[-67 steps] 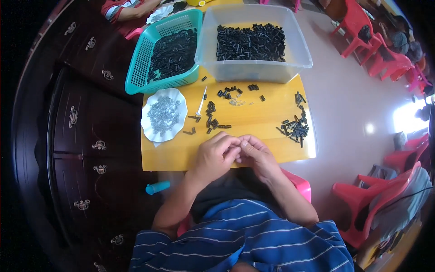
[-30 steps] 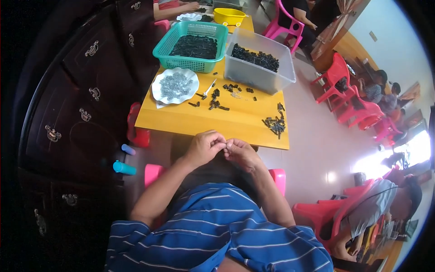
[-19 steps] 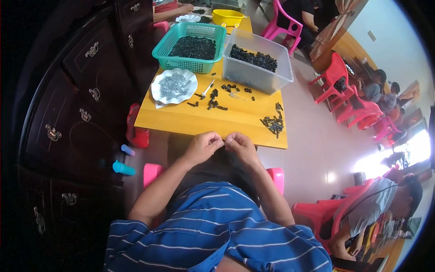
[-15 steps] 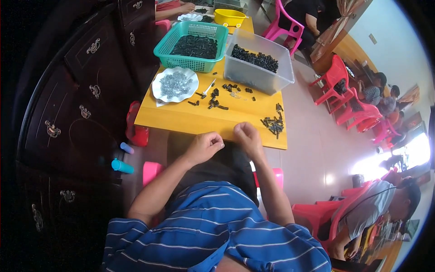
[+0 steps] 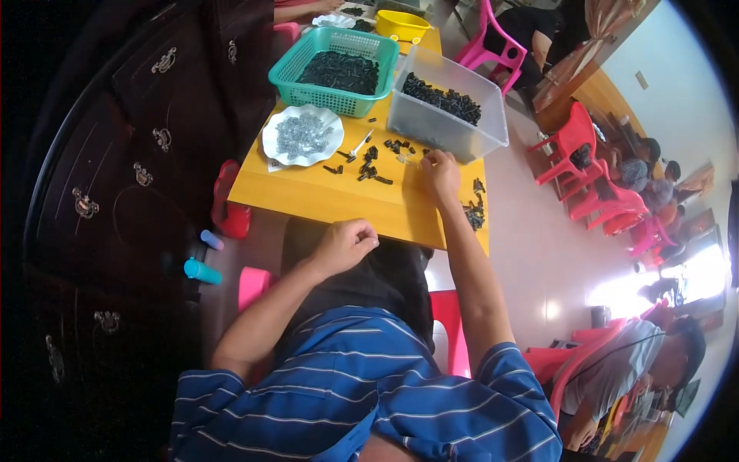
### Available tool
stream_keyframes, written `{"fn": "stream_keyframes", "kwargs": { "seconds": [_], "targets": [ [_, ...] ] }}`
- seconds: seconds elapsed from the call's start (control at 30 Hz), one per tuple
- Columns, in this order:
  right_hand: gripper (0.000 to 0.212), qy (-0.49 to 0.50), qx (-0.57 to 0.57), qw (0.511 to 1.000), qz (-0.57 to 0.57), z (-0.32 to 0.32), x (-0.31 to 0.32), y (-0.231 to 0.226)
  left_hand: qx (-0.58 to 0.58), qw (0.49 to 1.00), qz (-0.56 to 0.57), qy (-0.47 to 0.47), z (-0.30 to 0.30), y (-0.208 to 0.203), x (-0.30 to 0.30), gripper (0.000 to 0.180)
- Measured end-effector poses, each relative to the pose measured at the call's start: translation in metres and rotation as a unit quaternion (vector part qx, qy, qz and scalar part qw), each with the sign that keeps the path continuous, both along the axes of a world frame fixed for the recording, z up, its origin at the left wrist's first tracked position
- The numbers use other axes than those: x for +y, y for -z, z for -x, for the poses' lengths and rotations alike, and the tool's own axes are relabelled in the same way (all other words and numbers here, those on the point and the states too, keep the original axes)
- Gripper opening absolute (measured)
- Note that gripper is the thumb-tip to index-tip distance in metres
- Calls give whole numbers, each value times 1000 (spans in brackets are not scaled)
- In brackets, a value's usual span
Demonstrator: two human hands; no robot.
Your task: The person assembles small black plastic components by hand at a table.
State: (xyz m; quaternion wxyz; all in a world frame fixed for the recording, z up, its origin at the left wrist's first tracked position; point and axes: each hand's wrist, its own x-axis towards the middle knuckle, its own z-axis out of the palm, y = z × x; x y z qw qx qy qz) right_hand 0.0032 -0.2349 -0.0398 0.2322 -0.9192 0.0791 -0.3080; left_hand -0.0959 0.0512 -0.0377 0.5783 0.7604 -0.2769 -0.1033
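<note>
My left hand (image 5: 346, 246) is closed, thumb against the curled fingers, just off the table's front edge; anything in it is too small to make out. On the yellow table (image 5: 300, 189) my right hand (image 5: 442, 179) reaches in with fingertips pinched together, beside some small clear pieces (image 5: 405, 159) and short black tube-like parts (image 5: 397, 145). What it pinches, if anything, is hidden. More black parts (image 5: 369, 171) lie loose mid-table, and a small pile (image 5: 475, 214) sits under and beside my right wrist. A thin white stick-like tool (image 5: 359, 145) rests among them.
A scalloped white plate (image 5: 336, 132) of small clear pieces stands at the left. Behind are a green basket (image 5: 327, 100) and a translucent bin (image 5: 419, 131), both holding black parts. A dark cabinet (image 5: 131, 100) borders the left; people sit on red chairs (image 5: 573, 142) at the right.
My right hand has moved forward and right from the table's front edge to the loose parts near the bin. The left hand stays almost in place.
</note>
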Motion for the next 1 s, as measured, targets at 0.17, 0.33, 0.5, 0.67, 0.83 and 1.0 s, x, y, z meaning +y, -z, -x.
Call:
{"fn": "stream_keyframes", "kwargs": {
  "seconds": [0.17, 0.33, 0.5, 0.67, 0.83, 1.0],
  "targets": [
    [15, 5, -22, 1000, -5, 10, 10, 9, -22, 1000, 4, -1, -2, 1, 1, 13],
    [16, -95, -20, 992, -84, 39, 46, 7, 4, 1000, 18, -16, -6, 2, 1, 13],
    [20, -122, 4, 991, -58, 46, 68, 6, 24, 999, 26, -27, -10, 8, 2, 12],
    [19, -145, 6, 989, 12, 45, 63, 10, 50, 997, 52, -11, -13, 11, 1, 7],
    [13, -113, -13, 992, -56, 62, 68, 10, 90, 990, 104, -41, -16, 11, 3, 9],
    [12, -163, 32, 906, -389, 104, 79, 13, 116, 980, 159, -40, -20, 10, 2, 9]
  ]
}}
